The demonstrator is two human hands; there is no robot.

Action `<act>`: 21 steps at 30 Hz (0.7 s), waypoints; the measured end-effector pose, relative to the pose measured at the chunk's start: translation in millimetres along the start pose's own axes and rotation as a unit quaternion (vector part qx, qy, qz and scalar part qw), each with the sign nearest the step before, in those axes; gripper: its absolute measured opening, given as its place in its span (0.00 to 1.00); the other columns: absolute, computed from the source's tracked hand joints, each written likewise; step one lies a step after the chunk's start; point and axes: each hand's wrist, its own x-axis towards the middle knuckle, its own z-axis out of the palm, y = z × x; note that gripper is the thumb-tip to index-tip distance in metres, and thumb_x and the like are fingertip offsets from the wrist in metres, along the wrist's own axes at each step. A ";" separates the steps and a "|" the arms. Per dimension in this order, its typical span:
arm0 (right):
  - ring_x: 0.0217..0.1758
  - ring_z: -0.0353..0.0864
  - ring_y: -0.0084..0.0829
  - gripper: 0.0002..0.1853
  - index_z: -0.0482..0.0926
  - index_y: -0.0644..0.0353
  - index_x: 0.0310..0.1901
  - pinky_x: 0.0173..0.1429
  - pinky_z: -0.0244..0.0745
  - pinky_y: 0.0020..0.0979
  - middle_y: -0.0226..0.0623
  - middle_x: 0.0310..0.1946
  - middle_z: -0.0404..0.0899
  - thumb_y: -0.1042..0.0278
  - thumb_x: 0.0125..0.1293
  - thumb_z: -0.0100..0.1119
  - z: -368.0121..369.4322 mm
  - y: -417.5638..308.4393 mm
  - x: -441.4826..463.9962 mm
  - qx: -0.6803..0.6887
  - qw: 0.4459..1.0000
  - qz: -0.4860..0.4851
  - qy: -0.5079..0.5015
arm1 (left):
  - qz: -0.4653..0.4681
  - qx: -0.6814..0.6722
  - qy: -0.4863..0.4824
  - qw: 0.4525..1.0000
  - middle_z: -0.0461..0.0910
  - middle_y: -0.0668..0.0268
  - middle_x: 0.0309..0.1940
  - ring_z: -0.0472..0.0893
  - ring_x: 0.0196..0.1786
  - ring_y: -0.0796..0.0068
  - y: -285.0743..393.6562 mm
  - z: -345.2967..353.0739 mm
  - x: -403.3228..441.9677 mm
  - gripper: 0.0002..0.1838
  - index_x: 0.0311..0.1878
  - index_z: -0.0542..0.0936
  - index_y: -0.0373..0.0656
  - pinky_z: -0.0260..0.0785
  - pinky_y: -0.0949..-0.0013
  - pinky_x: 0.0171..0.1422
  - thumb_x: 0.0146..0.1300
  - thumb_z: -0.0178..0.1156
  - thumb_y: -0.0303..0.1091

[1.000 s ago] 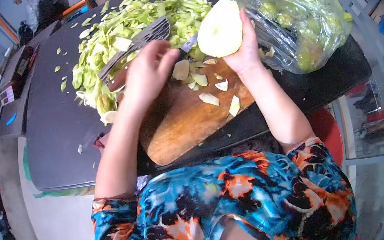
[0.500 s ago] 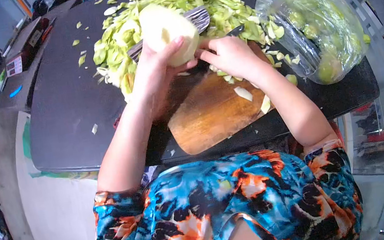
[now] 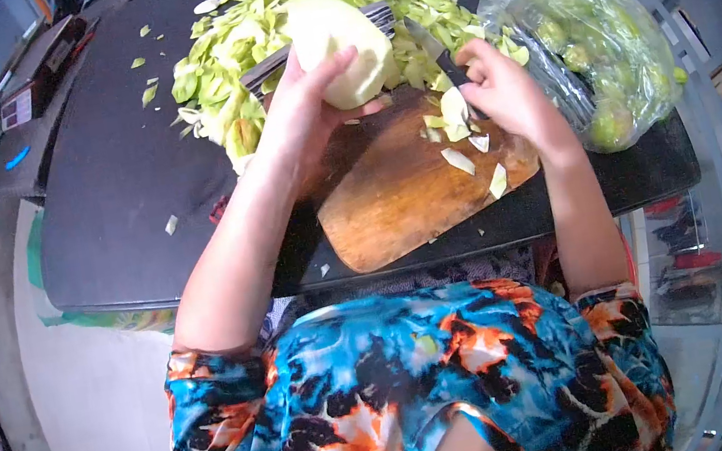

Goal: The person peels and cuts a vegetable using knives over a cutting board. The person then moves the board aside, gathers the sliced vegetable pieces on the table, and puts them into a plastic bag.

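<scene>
The peeled fruit [image 3: 333,46] is clamped in the left hand [image 3: 302,103], cupped beyond the cutting board [image 3: 414,203], seemingly for steadiness; beside the board's far right, the right hand [image 3: 513,97] is poised near the knife [image 3: 452,69], its grip unclear.

Left hand [image 3: 312,93] holding pale fruit [image 3: 340,45], right hand [image 3: 505,91] beside knife [image 3: 452,71], wooden board [image 3: 414,203]
</scene>
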 end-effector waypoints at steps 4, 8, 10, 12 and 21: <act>0.34 0.78 0.21 0.20 0.67 0.61 0.58 0.36 0.70 0.24 0.31 0.30 0.76 0.77 0.64 0.48 -26.1 -6.2 -28.1 0.242 0.970 -0.012 0.033 | 0.007 0.061 -0.031 0.998 0.73 0.59 0.51 0.77 0.50 0.64 -8.9 -4.4 3.4 0.32 0.64 0.61 0.42 0.79 0.63 0.43 0.59 0.62 0.34; 0.28 0.67 0.17 0.19 0.66 0.59 0.60 0.33 0.62 0.19 0.27 0.29 0.71 0.69 0.69 0.47 -24.3 17.1 -27.4 0.327 0.945 0.017 0.024 | -0.016 0.071 -0.024 0.997 0.73 0.61 0.52 0.78 0.51 0.65 -10.1 -0.4 2.1 0.29 0.64 0.62 0.42 0.79 0.62 0.44 0.63 0.58 0.43; 0.25 0.61 0.17 0.17 0.65 0.60 0.59 0.32 0.58 0.18 0.25 0.25 0.66 0.65 0.71 0.46 -18.5 1.2 -36.9 0.402 0.916 0.012 -0.014 | -0.034 0.036 -0.003 0.999 0.74 0.61 0.53 0.78 0.52 0.65 -13.8 -2.6 3.4 0.29 0.63 0.63 0.43 0.79 0.61 0.45 0.66 0.54 0.51; 0.25 0.61 0.17 0.17 0.65 0.61 0.59 0.31 0.58 0.19 0.24 0.24 0.64 0.65 0.72 0.46 -8.3 0.8 -39.4 0.496 0.867 -0.028 -0.023 | -0.052 0.010 0.007 0.999 0.75 0.61 0.53 0.79 0.51 0.65 -19.1 -7.7 10.0 0.31 0.64 0.64 0.45 0.79 0.59 0.43 0.67 0.46 0.59; 0.39 0.74 0.23 0.24 0.59 0.58 0.64 0.46 0.71 0.25 0.40 0.44 0.73 0.82 0.66 0.39 -3.8 -14.4 -26.5 0.311 0.943 -0.112 -0.047 | -0.071 0.014 0.040 0.997 0.78 0.60 0.50 0.83 0.45 0.66 -21.7 -4.6 9.9 0.35 0.63 0.66 0.45 0.80 0.56 0.33 0.69 0.37 0.65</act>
